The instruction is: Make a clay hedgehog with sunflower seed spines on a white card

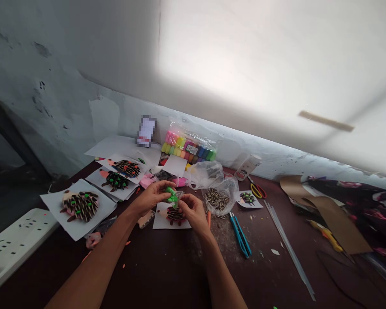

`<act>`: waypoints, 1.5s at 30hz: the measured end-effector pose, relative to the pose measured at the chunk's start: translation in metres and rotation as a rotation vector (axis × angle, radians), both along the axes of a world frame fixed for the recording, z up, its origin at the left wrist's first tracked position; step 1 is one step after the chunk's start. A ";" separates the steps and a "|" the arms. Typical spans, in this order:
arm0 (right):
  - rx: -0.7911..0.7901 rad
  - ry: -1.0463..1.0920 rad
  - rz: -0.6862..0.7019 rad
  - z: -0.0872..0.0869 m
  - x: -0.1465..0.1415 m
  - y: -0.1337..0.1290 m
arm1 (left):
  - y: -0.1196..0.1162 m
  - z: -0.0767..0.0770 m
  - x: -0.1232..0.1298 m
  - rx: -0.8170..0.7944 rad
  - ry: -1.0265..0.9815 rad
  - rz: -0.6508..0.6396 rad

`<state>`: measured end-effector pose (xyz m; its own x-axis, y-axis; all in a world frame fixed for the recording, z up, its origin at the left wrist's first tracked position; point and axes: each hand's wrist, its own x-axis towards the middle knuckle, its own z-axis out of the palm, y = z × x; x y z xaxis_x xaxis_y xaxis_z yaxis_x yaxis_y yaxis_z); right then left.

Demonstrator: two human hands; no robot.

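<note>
Between my two hands is a small packet of bright green clay (171, 195) in clear plastic. My left hand (152, 196) pinches its left side with thumb and fingers. On the right side, my right hand (191, 209) has thumb and fingertips closed on the packet's clear edge. Just below lies a white card bearing a hedgehog figure (175, 215) with dark spines and pink bits, partly covered by my right hand. A clear bag of striped seeds (217, 199) sits to the right of my right hand.
Finished-looking hedgehogs (80, 206) lie on paper at left, beside a power strip (17, 244). Behind stand colored clay packs (189, 148) and a phone (146, 131). Right are blue-handled tweezers (240, 236), scissors (257, 190), glue sticks (289, 249), a small hedgehog card (248, 198) and a yellow glue gun (326, 235).
</note>
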<state>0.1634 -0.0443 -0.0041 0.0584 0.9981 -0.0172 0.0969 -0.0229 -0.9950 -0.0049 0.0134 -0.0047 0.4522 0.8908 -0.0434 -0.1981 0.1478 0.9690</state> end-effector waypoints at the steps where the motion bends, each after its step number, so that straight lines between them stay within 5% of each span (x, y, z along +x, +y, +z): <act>1: -0.003 0.008 0.000 0.000 0.000 0.000 | 0.000 0.000 0.000 0.014 -0.007 -0.011; 21: -0.006 0.108 0.018 -0.002 0.000 0.000 | -0.003 0.003 -0.003 -0.015 0.011 -0.124; 27: -0.046 0.025 0.074 -0.004 0.003 0.000 | -0.003 0.005 -0.003 -0.001 0.024 -0.110; 35: 0.101 -0.099 -0.126 -0.002 0.006 0.000 | -0.004 0.006 0.000 -0.001 0.029 -0.075; 45: 0.161 -0.295 -0.028 -0.002 0.004 -0.003 | -0.001 -0.001 0.002 -0.043 0.014 0.024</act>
